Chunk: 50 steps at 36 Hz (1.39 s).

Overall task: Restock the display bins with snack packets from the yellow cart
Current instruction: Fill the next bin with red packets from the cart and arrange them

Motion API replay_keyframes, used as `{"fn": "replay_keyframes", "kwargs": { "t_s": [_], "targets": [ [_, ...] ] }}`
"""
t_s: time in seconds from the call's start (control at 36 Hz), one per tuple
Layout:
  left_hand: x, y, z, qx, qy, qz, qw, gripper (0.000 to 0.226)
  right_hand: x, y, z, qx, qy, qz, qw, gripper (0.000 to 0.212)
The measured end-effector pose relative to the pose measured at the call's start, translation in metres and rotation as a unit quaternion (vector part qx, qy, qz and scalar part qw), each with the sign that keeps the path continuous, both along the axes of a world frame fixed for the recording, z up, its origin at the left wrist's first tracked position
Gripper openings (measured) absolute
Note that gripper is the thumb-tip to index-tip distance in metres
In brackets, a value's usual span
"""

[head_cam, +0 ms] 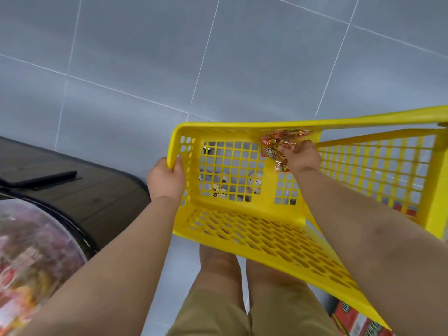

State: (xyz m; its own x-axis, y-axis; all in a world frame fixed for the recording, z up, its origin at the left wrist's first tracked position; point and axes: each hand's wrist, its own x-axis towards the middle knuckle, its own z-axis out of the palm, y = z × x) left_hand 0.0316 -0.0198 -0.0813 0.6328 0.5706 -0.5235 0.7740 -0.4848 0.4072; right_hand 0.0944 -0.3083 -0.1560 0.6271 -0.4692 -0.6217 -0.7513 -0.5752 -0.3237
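**Asker:** While you look down from the head view, what has each hand got?

**Me:** My left hand (166,180) is curled over the left corner of the yellow cart (242,126). The thumb lies on the inner side of the rim and the other fingers are wrapped out of sight behind it. The cart is tipped up, so I see straight into it. Its square-holed panel faces me and a slotted panel slopes down towards my legs.

**Asker:** And the right?

**Me:** My right hand (303,157) is inside the cart, near the upper wall. Its fingers are bent and pinching a bunch of snack packets (274,147), red and orange with shiny wrappers. Some of them fan up against the yellow wall and one hangs below my knuckles.

**Asker:** Where is the display bin?

**Me:** It is at the lower left, well apart from the cart, beside my left forearm. The display bin (48,226) has a clear curved cover, and what lies under it is a reddish blur, so I cannot tell the items apart. It sits in a dark wooden counter (97,197) with a dark flat slab (41,179) lying on top.

**Asker:** Anything else?

**Me:** Grey tiled floor (145,57) fills the upper half. My khaki shorts (213,314) show below the cart, and red cartons (351,318) sit at the lower right. Small pale things show through the mesh, too unclear to name.
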Motion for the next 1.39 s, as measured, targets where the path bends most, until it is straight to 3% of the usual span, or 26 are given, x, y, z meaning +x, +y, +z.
{"fn": "replay_keyframes", "kwargs": {
  "t_s": [0.14,0.25,0.28,0.33,0.42,0.47,0.56,0.61,0.67,0.72,0.81,0.89,0.97,1.06,1.14,1.28,1.39],
  "targets": [
    [0.002,-0.004,0.009,-0.007,-0.002,-0.007,1.0,0.025,-0.032,0.0,0.033,0.04,-0.042,0.113,0.992,0.041],
    [-0.001,-0.027,0.028,0.043,-0.166,-0.146,0.974,0.055,-0.052,0.005,0.071,0.215,-0.026,0.037,0.976,0.025],
    [-0.002,-0.038,0.032,0.01,-0.187,-0.166,0.968,0.059,-0.055,0.006,0.081,0.269,0.008,0.005,0.963,0.031],
    [-0.003,-0.06,0.037,-0.151,-0.144,-0.164,0.964,0.064,-0.059,0.006,0.096,0.376,0.094,-0.066,0.919,0.047],
    [0.0,-0.085,0.037,-0.399,0.071,-0.038,0.914,0.072,-0.062,0.004,0.097,0.474,0.133,-0.162,0.855,0.072],
    [0.0,-0.091,0.029,-0.477,0.171,0.009,0.862,0.054,-0.06,0.003,0.094,0.463,0.131,-0.163,0.861,0.067],
    [-0.004,-0.098,0.018,-0.528,0.175,0.078,0.828,0.019,-0.049,-0.002,0.083,0.467,0.1,-0.213,0.853,0.042],
    [-0.005,-0.101,0.012,-0.511,0.167,0.101,0.837,0.026,-0.037,-0.009,0.065,0.39,0.077,-0.275,0.875,0.029],
    [-0.007,-0.102,0.005,-0.489,0.17,0.12,0.847,0.051,-0.024,-0.018,0.04,0.22,0.103,-0.263,0.934,0.028],
    [-0.011,-0.099,-0.001,-0.465,0.165,0.143,0.858,0.058,-0.013,-0.023,0.016,0.112,0.097,-0.226,0.963,0.041],
    [-0.017,-0.093,-0.013,-0.424,0.157,0.171,0.876,0.057,0.003,-0.02,-0.006,0.035,0.088,-0.112,0.989,0.066],
    [-0.021,-0.083,-0.022,-0.394,0.137,0.19,0.889,0.042,0.016,-0.01,-0.022,0.069,0.08,-0.044,0.993,0.064],
    [-0.023,-0.074,-0.027,-0.372,0.125,0.199,0.898,0.026,0.017,0.0,-0.034,0.047,0.141,0.019,0.989,0.062],
    [-0.025,-0.068,-0.031,-0.356,0.108,0.19,0.908,0.022,0.013,0.005,-0.036,0.041,0.15,0.062,0.986,0.035],
    [-0.023,-0.064,-0.031,-0.334,0.105,0.175,0.92,0.024,0.001,0.003,-0.029,0.09,0.161,0.095,0.978,0.03],
    [-0.014,-0.056,-0.027,-0.329,0.12,0.208,0.913,0.035,-0.023,0.0,0.005,0.178,0.051,-0.003,0.983,0.033],
    [-0.007,-0.055,-0.024,-0.363,0.131,0.244,0.89,0.034,-0.044,0.007,0.047,0.185,-0.053,0.116,0.974,0.021]
  ]
}}
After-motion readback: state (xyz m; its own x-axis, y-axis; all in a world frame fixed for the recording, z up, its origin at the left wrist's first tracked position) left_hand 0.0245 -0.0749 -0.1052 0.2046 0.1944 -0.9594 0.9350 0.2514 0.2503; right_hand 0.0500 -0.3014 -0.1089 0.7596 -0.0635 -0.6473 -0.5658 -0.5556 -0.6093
